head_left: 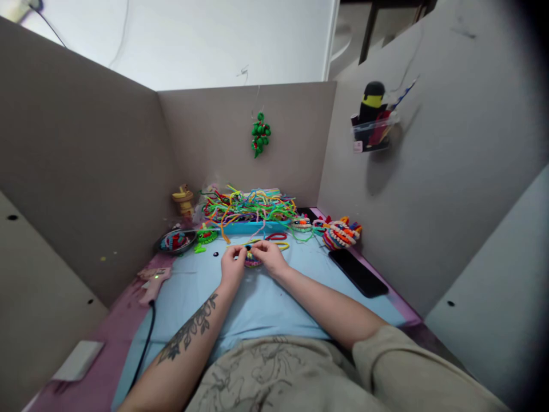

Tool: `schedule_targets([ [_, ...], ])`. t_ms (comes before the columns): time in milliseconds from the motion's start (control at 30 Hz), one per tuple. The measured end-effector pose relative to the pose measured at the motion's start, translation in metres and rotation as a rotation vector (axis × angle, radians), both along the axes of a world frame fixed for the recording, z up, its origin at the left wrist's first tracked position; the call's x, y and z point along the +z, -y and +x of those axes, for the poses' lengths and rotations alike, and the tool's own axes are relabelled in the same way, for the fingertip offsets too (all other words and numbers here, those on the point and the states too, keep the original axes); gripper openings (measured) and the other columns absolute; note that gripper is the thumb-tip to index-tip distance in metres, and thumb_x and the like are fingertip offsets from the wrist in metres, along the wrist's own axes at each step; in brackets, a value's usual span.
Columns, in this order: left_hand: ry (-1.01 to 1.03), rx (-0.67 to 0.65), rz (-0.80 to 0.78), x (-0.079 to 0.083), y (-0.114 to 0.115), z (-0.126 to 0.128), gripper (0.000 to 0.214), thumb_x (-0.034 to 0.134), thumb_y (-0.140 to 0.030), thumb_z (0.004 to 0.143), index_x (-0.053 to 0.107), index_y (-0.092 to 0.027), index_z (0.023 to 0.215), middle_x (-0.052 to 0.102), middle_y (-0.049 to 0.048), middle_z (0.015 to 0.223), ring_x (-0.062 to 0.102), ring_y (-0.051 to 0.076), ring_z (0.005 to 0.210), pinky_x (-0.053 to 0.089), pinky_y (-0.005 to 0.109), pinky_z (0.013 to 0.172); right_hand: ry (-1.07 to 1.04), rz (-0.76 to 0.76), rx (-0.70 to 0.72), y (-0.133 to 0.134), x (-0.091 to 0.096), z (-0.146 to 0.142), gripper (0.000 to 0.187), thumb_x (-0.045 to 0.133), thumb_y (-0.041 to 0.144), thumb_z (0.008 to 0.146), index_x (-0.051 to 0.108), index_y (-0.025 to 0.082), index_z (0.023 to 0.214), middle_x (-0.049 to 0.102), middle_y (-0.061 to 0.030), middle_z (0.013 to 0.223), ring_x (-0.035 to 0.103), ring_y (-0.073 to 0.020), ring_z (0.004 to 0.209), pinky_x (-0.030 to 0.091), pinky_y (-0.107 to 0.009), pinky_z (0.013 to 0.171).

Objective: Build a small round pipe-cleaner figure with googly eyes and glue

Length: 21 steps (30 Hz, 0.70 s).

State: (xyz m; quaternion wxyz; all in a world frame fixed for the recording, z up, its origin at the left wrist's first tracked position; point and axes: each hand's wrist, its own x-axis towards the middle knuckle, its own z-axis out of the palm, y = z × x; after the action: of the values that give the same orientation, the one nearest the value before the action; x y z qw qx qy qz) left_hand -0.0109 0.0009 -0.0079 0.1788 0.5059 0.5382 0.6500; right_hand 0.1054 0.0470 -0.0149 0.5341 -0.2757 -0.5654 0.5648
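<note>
My left hand (233, 264) and my right hand (269, 256) meet over the light blue mat (257, 303), fingers pinched around a small multicoloured pipe-cleaner piece (253, 260) held between them. A yellow pipe cleaner (281, 245) runs from the piece toward the right. Red pipe-cleaner loops (275, 236) lie just behind my right hand. Both hands are closed on the piece; its details are too small to make out.
A blue tray heaped with coloured pipe cleaners (249, 209) sits at the back. Finished woven figures (341, 233) stand at the right, a black phone (357, 272) beside them. A metal bowl (175, 241), a glue gun (152, 281) with cable, and grey partition walls surround the mat.
</note>
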Motion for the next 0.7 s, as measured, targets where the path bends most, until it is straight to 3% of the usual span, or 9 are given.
schedule_targets([
  [267,0.076,-0.103,-0.024,-0.007,-0.001,0.004,0.019,0.059,-0.032,0.071,0.062,-0.014,0.076,0.062,0.0027,0.072,0.054,0.014,0.068,0.043,0.025,0.066,-0.028,-0.030,0.007,0.000,0.000,-0.002,0.018,0.064,0.032,0.063,0.055,0.016,0.068,0.049,0.0062,0.052,0.041,-0.0077,0.048,0.034,-0.021,0.050],
  [467,0.109,-0.114,-0.040,-0.007,-0.002,0.009,0.022,0.059,-0.033,0.071,0.063,-0.013,0.078,0.063,0.0033,0.073,0.055,0.014,0.068,0.044,0.026,0.066,0.023,0.061,-0.085,-0.001,0.000,-0.004,0.016,0.060,0.032,0.066,0.053,0.017,0.067,0.049,0.0051,0.057,0.043,-0.0087,0.053,0.035,-0.021,0.053],
  [700,0.178,-0.104,-0.031,-0.008,-0.003,0.015,0.022,0.058,-0.035,0.072,0.059,-0.014,0.075,0.060,0.0010,0.068,0.053,0.012,0.063,0.042,0.024,0.061,-0.022,0.029,-0.098,0.003,0.001,-0.008,0.020,0.059,0.036,0.067,0.053,0.017,0.069,0.049,0.0040,0.059,0.043,-0.0091,0.055,0.036,-0.020,0.052],
])
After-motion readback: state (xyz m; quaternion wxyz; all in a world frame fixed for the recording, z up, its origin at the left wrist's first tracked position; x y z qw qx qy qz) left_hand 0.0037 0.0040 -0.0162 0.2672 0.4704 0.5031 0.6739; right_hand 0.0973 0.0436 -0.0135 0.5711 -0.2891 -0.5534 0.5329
